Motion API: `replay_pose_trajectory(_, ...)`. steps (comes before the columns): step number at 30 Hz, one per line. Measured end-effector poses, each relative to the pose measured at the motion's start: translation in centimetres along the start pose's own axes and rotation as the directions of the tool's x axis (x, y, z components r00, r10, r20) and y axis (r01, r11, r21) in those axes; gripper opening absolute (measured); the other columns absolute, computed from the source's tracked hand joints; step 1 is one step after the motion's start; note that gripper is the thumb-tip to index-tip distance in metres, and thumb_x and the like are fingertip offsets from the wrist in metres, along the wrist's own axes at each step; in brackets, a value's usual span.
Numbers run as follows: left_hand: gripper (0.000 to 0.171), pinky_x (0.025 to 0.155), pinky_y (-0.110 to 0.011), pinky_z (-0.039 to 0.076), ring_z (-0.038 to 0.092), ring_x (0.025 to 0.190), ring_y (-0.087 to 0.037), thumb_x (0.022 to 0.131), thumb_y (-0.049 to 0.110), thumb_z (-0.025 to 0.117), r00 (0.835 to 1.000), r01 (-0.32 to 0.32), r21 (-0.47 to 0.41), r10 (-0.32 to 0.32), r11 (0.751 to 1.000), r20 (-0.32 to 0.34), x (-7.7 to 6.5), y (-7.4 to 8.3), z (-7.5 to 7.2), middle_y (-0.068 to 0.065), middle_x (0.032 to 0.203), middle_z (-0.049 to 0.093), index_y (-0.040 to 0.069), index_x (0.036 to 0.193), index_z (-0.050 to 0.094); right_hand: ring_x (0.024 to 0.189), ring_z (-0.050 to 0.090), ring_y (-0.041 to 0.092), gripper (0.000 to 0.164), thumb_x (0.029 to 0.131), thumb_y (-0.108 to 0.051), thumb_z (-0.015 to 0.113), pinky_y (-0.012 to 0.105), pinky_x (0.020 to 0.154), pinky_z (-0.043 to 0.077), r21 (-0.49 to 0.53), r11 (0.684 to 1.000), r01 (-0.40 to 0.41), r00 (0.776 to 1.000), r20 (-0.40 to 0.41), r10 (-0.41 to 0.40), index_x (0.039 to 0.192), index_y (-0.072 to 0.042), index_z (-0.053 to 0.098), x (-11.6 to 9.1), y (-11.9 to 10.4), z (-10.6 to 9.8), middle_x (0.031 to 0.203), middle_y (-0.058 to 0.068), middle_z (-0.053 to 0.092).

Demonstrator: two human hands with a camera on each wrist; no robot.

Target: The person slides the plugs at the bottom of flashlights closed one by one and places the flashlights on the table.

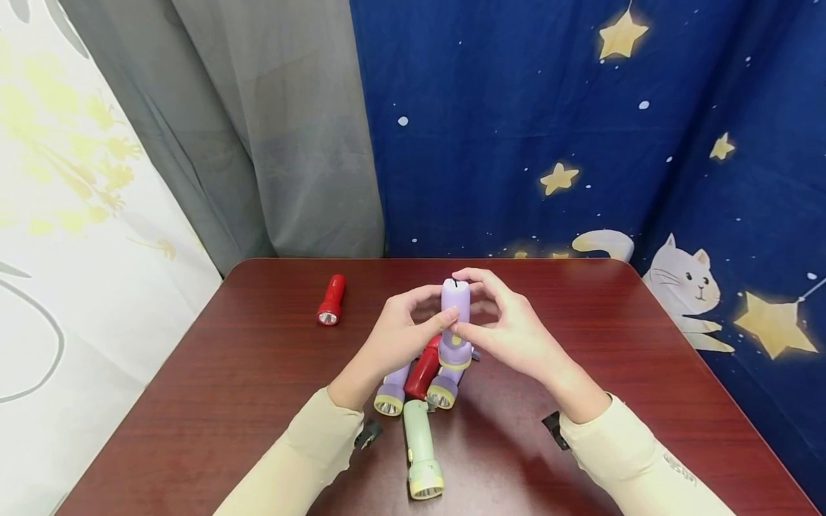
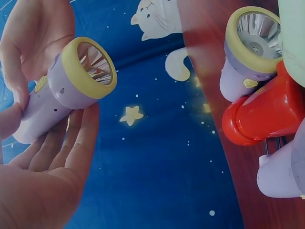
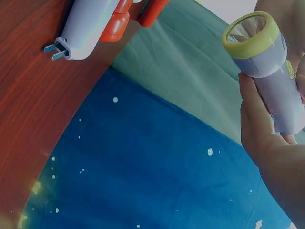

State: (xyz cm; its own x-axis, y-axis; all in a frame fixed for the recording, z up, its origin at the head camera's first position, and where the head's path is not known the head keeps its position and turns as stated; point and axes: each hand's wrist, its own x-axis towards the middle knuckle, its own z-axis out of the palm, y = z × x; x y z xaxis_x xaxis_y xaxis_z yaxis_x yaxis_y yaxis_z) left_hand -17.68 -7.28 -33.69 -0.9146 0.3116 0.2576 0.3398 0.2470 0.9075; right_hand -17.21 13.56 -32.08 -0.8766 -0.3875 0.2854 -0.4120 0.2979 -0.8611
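Note:
Both hands hold a purple flashlight (image 1: 455,299) upright over a group of flashlights, its yellow-rimmed lens end down. My left hand (image 1: 401,326) has its thumb on the front of the body and its fingers around behind. From the other side my right hand (image 1: 518,331) grips it, thumb low on the front, index finger near the top end. A dark slot shows in that top end. In the left wrist view the yellow switch of the flashlight (image 2: 82,90) and its reflector are visible. The right wrist view shows the flashlight (image 3: 274,76) between both hands.
Beneath the hands lie a red flashlight (image 1: 422,371), two more purple flashlights (image 1: 391,393) and a pale green flashlight (image 1: 420,437) nearer the front. One purple flashlight (image 3: 88,28) has its plug prongs out. Another red flashlight (image 1: 332,297) lies at the table's back left.

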Motion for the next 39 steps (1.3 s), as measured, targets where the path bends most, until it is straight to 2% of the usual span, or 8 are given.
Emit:
replay_pose_trajectory(13,0.04,0.096,-0.04,0.065,0.079,0.11,-0.028,0.1,0.02,0.075,1.0,-0.019,0.012,0.019,1.0,0.024,0.11,-0.04,0.31,-0.016,0.124,0.077,0.006,0.137,0.069,0.102,0.078,0.023,0.06,0.089,-0.006,0.083,0.033,0.083,0.067,-0.104,0.994,0.043,0.998,-0.034,-0.047,0.141,-0.02,0.057,-0.16,0.19,0.08,0.121,0.013,0.073)
replay_pose_trajectory(28,0.041,0.098,-0.041,0.064,0.078,0.113,-0.028,0.1,0.02,0.075,0.999,-0.027,0.032,0.026,0.999,0.02,-0.05,-0.2,0.32,-0.014,0.126,0.077,0.006,0.138,0.068,0.097,0.079,0.021,0.056,0.088,-0.008,0.085,0.033,0.081,0.067,-0.159,0.986,0.06,0.995,-0.065,-0.071,0.137,-0.019,0.061,-0.24,0.19,0.21,0.118,0.01,0.076)
replay_pose_trajectory(39,0.042,0.097,-0.04,0.064,0.078,0.113,-0.028,0.101,0.02,0.074,1.0,-0.027,0.03,0.027,0.999,0.015,-0.11,-0.28,0.32,-0.014,0.126,0.077,0.006,0.139,0.068,0.096,0.079,0.02,0.057,0.087,-0.007,0.085,0.033,0.081,0.067,-0.158,0.985,0.065,0.993,-0.09,-0.08,0.137,-0.021,0.061,-0.33,0.08,0.46,0.117,0.009,0.076)
